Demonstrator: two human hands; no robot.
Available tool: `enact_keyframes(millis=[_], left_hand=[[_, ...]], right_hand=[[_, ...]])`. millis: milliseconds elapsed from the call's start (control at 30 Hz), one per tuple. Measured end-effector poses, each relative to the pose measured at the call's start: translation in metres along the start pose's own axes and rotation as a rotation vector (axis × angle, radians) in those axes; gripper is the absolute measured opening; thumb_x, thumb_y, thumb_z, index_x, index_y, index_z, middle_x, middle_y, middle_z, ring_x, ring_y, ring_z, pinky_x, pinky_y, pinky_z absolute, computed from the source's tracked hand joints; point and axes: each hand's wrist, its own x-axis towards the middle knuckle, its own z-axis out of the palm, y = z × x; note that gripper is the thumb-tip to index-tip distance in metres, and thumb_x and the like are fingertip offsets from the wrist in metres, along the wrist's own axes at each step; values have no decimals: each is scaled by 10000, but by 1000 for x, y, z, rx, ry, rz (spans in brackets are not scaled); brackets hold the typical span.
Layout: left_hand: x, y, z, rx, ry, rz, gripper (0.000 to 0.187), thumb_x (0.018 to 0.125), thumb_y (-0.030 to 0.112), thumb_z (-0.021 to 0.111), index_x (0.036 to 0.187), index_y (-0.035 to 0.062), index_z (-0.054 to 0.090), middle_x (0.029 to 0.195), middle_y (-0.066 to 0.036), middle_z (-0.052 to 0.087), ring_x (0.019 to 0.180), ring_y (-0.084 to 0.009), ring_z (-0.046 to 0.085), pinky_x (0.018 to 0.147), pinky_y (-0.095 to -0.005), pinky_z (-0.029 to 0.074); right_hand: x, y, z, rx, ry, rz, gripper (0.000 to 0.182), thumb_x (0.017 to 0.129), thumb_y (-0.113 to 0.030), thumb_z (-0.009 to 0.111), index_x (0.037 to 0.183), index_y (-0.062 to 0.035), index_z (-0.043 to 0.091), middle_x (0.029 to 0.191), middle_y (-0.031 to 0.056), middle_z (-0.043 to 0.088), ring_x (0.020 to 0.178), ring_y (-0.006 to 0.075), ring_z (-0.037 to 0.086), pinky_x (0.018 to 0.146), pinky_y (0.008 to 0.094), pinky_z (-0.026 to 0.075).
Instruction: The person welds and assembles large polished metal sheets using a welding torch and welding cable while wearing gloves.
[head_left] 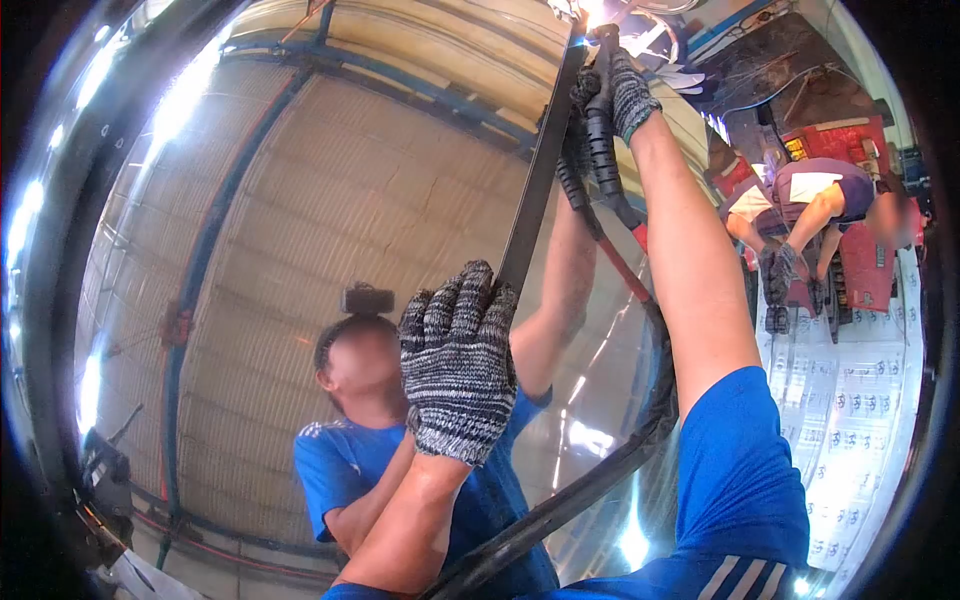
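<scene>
Light (597, 14) flares at the far end of the strip (535, 190), a long dark piece lying on a mirror-bright sheet (290, 220). Work in hand looks like welding, with the strip steadied while heat goes in at its far tip.

The left hand (460, 365), gloved, lies spread over the strip's near part, fingers pointing far and laid flat, not curled round it; it seems to press the strip to the sheet. The right hand (632, 95), also gloved, is closed on the torch (600, 150) beside the strip's far end, as best I can tell through the glare and the doubled reflection. A black cable (560, 507) curves across the near side.

Off to the right, a co-worker (800, 200) bends with gloved hands together, close to some red gear (865, 270) and a pale printed sheet (855, 400).

The next move calls for even pressure from the left hand, so the strip does not slip, and a steady right wrist, with the cable slack enough not to tug.
</scene>
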Motion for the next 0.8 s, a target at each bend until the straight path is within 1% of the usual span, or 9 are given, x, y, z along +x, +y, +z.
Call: enact_keyframes(millis=[67,167,367,433,467,567,633,733,800], left_hand=[[-1,0,2,3,6,-1,449,876,171,541,1304,113,665,1453,-127,568,1337,-305,517,1178,-535,309],[0,2,0,12,6,-2,454,879,167,535,1312,117,661,1453,-129,567,1339,-306,516,1179,-537,308],[-2,1,3,31,12,8,463,877,156,526,1319,122,660,1447,-134,573,1332,-307,524,1181,-537,309],[-2,1,3,33,36,13,462,874,153,527,1315,122,662,1441,-135,577,1328,-307,528,1180,-537,311],[-2,1,4,35,43,15,462,868,146,535,1310,121,664,1436,-135,580,1325,-307,530,1178,-537,313],[-2,2,0,35,54,23,462,854,134,552,1301,121,668,1425,-135,587,1320,-306,535,1172,-536,319],[-1,4,-1,31,55,28,463,848,128,562,1297,120,671,1418,-135,591,1316,-305,538,1168,-535,322],[-2,4,0,50,69,20,452,846,124,570,1284,121,679,1407,-134,599,1304,-305,545,1158,-533,330],[-1,3,1,52,72,27,440,851,124,568,1276,122,682,1397,-135,605,1294,-306,550,1149,-534,336]], right_hand=[[-14,5,-2,41,-98,1,749,862,-825,516,1042,-109,634,786,90,671,612,261,650,571,451,562],[-31,-1,5,91,-115,5,733,853,-832,529,1015,-124,623,753,80,646,588,251,635,555,445,554],[-53,-5,16,95,-50,72,770,843,-862,506,1029,-125,626,716,69,618,534,236,603,497,404,526],[-54,-3,17,138,-63,30,759,835,-872,503,947,-129,611,658,56,585,484,227,563,453,381,493],[-56,-2,18,184,-58,42,732,846,-867,490,840,-140,574,587,42,533,434,223,515,414,381,458],[-73,-8,23,140,-37,15,726,845,-870,483,771,-150,533,538,37,490,402,222,481,387,378,431],[-72,-6,21,243,-79,65,722,842,-849,507,772,-131,534,531,50,490,394,227,479,381,388,433],[-87,-13,24,161,-41,85,686,868,-795,524,774,-116,532,547,58,504,407,231,491,391,388,446],[-100,-15,29,100,53,41,637,901,-735,528,783,-109,542,578,67,529,428,234,515,408,392,466]])
